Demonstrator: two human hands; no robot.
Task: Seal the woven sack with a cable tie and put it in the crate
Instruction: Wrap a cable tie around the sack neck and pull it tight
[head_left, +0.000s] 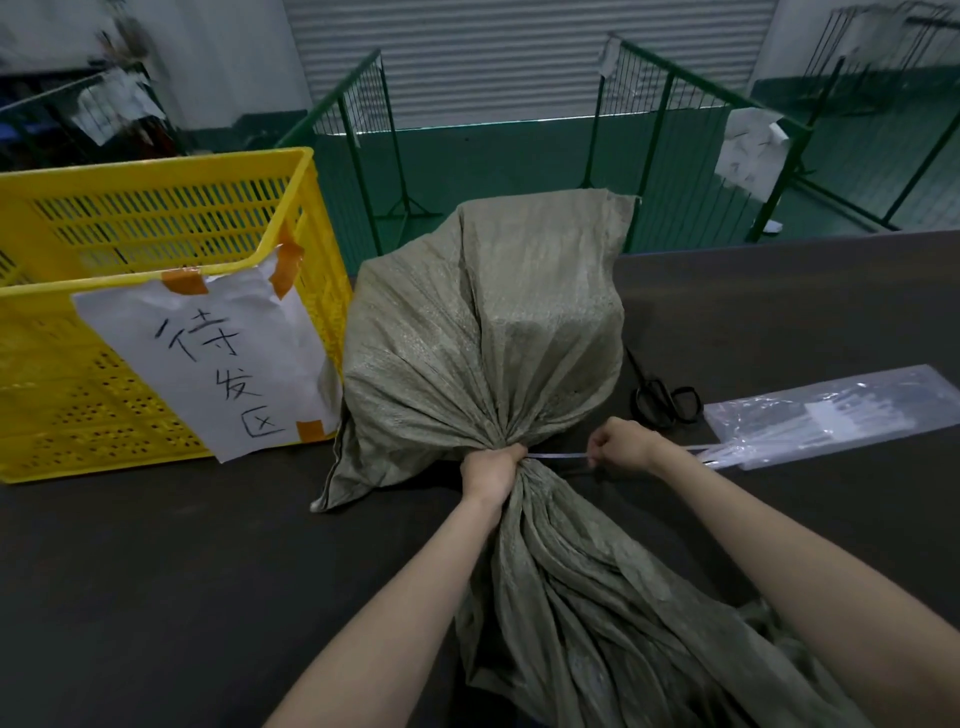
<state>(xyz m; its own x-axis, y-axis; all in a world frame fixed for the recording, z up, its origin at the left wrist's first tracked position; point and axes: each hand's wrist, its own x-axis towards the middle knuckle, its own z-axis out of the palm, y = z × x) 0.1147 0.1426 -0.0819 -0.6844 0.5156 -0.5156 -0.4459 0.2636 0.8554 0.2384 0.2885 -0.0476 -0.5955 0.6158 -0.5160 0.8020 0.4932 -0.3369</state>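
A grey-green woven sack (483, 332) stands bulging on the dark table, its loose mouth spread toward me. My left hand (491, 467) is clenched around the gathered neck of the sack. A thin white cable tie (556, 455) runs taut from the neck to my right hand (621, 444), which pinches its free end just right of the neck. The yellow slatted crate (156, 218) stands at the left, touching the sack, with a white handwritten paper label taped to its front.
Black scissors (665, 400) lie on the table right of the sack. A clear plastic bag of cable ties (841, 415) lies further right. Green wire fences (675, 119) stand beyond the table's far edge (779, 239).
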